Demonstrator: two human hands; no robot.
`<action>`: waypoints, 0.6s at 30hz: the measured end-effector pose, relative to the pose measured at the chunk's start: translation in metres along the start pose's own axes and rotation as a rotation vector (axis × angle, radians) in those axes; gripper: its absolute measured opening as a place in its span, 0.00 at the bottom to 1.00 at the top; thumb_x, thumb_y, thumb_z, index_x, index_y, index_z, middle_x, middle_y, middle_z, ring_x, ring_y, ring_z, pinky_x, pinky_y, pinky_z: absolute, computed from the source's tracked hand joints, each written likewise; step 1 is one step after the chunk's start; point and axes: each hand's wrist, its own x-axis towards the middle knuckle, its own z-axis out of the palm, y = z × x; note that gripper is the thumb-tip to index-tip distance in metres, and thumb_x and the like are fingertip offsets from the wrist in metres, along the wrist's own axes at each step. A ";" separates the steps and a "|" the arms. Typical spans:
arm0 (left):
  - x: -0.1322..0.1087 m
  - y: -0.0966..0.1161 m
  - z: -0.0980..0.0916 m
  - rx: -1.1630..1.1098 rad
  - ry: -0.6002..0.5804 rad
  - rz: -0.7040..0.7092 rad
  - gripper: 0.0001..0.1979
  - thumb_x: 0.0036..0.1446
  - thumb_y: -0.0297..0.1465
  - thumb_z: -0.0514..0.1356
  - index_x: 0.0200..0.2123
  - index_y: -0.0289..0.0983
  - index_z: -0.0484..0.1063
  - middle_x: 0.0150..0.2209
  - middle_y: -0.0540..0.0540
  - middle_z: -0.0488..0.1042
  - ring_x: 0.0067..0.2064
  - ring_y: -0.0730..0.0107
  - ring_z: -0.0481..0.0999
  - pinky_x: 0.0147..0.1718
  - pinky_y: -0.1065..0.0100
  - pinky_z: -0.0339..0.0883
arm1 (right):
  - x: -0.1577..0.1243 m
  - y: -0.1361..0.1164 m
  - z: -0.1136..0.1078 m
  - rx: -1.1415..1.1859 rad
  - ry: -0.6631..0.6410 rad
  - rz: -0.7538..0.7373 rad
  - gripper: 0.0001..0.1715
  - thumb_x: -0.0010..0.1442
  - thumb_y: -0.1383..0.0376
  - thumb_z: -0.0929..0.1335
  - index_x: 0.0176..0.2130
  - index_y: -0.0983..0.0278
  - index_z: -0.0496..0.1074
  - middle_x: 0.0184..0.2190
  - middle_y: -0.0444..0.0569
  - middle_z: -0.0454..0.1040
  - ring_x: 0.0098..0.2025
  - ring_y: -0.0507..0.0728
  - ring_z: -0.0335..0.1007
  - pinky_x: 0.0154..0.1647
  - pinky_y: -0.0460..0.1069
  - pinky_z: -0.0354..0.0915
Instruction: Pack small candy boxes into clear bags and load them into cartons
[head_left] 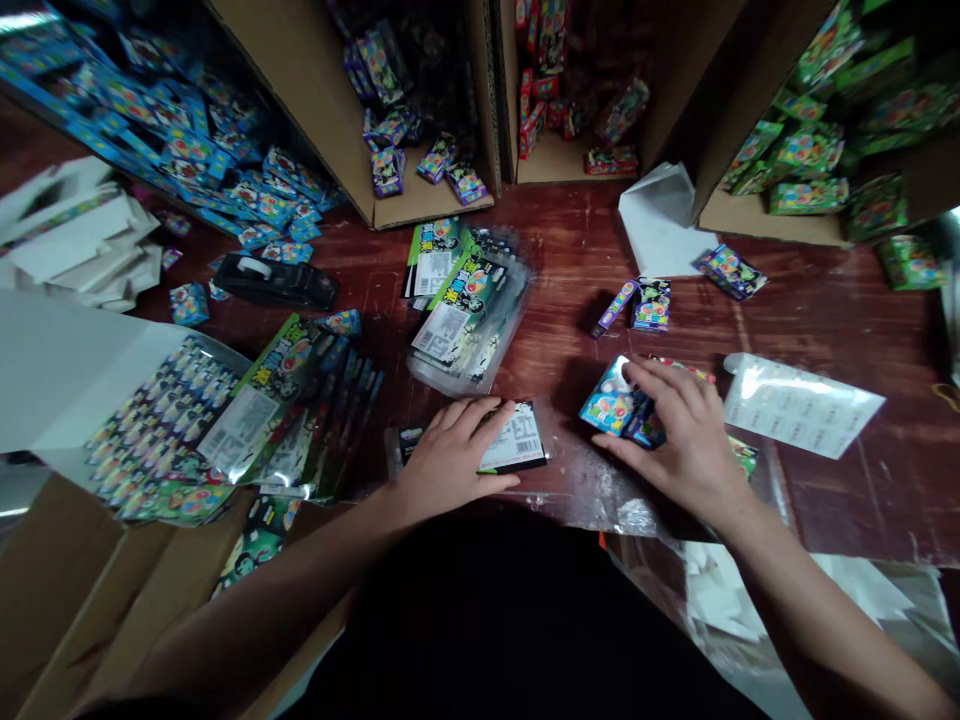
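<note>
My left hand (457, 450) lies flat, fingers stretched out, on a clear plastic bag with a black and green printed card (517, 440) bearing a barcode label. My right hand (679, 435) is curved around a row of small printed boxes (609, 400), its thumb at the near side and its fingers over the top. A blue box faces left at the row's end; purple, red and green ones show partly beneath the hand. Behind them lie a thin purple box (616, 308) and a wider purple box (651, 304).
Cardboard cartons of blue (195, 150), purple (390, 170), red (615, 160) and green boxes (810, 195) line the back. Packed bags (469, 315) lie ahead, with more bags (262, 400) at left. A tape dispenser (277, 283) and a sticker sheet (802, 405) flank the work area.
</note>
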 end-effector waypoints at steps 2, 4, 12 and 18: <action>0.000 -0.004 0.005 0.010 0.009 0.000 0.47 0.52 0.48 0.70 0.69 0.40 0.55 0.64 0.38 0.66 0.61 0.45 0.64 0.62 0.47 0.58 | -0.002 -0.002 0.005 -0.003 -0.100 -0.038 0.47 0.61 0.49 0.72 0.71 0.54 0.53 0.65 0.55 0.64 0.64 0.73 0.58 0.64 0.69 0.56; -0.001 -0.003 0.008 -0.009 0.030 -0.003 0.48 0.50 0.49 0.70 0.69 0.39 0.55 0.63 0.37 0.66 0.61 0.45 0.65 0.62 0.47 0.58 | -0.003 -0.006 0.013 0.002 -0.142 -0.059 0.48 0.61 0.49 0.71 0.72 0.53 0.51 0.66 0.54 0.63 0.64 0.74 0.56 0.63 0.70 0.56; -0.002 0.001 0.003 -0.065 0.108 -0.080 0.48 0.46 0.45 0.73 0.66 0.39 0.58 0.61 0.38 0.68 0.61 0.46 0.66 0.62 0.49 0.58 | -0.004 -0.015 0.025 0.035 -0.265 -0.099 0.47 0.60 0.46 0.72 0.70 0.56 0.55 0.64 0.55 0.67 0.62 0.73 0.57 0.59 0.68 0.58; -0.001 -0.001 0.000 -0.076 0.067 -0.018 0.48 0.45 0.44 0.73 0.66 0.40 0.58 0.61 0.40 0.68 0.61 0.49 0.66 0.63 0.49 0.57 | -0.009 -0.012 0.024 0.026 -0.149 -0.013 0.48 0.58 0.45 0.72 0.68 0.59 0.57 0.63 0.57 0.67 0.62 0.73 0.57 0.60 0.68 0.58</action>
